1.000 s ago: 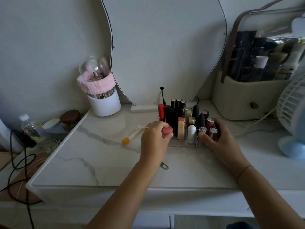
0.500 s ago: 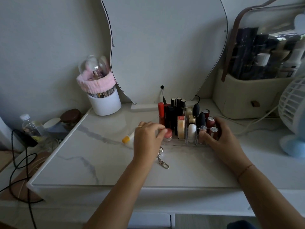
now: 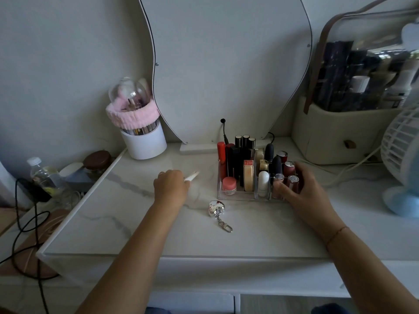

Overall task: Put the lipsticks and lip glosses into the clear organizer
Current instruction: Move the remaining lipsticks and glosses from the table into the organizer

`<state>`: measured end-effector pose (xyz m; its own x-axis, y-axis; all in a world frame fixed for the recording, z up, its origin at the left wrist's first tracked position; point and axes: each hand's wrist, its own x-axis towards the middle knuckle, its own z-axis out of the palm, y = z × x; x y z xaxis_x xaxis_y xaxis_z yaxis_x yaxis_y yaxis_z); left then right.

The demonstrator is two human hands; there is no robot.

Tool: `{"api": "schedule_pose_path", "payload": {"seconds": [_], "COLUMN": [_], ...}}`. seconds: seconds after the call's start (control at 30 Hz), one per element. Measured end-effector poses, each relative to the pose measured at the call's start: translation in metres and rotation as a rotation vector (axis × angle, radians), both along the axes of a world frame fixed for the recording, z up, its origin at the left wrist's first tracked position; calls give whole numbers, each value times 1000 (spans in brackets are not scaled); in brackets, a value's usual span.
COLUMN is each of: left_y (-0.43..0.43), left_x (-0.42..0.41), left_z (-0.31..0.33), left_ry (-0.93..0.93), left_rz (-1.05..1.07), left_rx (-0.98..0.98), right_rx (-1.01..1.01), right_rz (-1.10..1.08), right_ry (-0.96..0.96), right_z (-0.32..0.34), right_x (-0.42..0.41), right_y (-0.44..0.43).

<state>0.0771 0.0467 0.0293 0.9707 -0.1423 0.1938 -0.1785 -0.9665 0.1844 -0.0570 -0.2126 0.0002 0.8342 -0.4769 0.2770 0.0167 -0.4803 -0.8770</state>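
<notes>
Lipsticks (image 3: 221, 155) and pink jar (image 3: 229, 185) stand inside clear organizer (image 3: 241, 196).

No longer over the clear organizer (image 3: 247, 195) with the left hand (image 3: 171, 185): pulls it away toward the left edge of the tabletop (image 3: 127, 225), well apart from the compartments. Leaves the small pink jar (image 3: 229, 185) standing free in the front-left compartment, out of the grip of a second ago. Closes fingers (image 3: 186, 183) over the white tube (image 3: 192, 176) lying mid-tabletop, covering the yellow cap seen before, with only the white end sticking out toward the organizer. Uncovers the silver heart keychain (image 3: 216, 208), half hidden under the wrist earlier, now in full view just in front of the organizer's left corner.
</notes>
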Motion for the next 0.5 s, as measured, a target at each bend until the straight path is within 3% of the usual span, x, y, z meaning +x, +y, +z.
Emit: {"api": "schedule_pose_path", "payload": {"seconds": [0.07, 0.2, 0.3, 0.5], "left_y": [0, 6, -2, -41], "left_x": [-3, -17, -37, -61], "left_z": [2, 15, 30, 24], "left_ry": [-21, -171, -181, -36], "left_rz": [-19, -73, -173, -385], "left_rx": [-106, -558, -833, -950], "right_rx": [9, 18, 19, 20], "right_rz": [8, 18, 19, 16], "right_ry": [2, 5, 2, 1], "right_z": [1, 1, 2, 3], "right_x": [0, -1, -2, -1], "right_y": [0, 0, 2, 2]}}
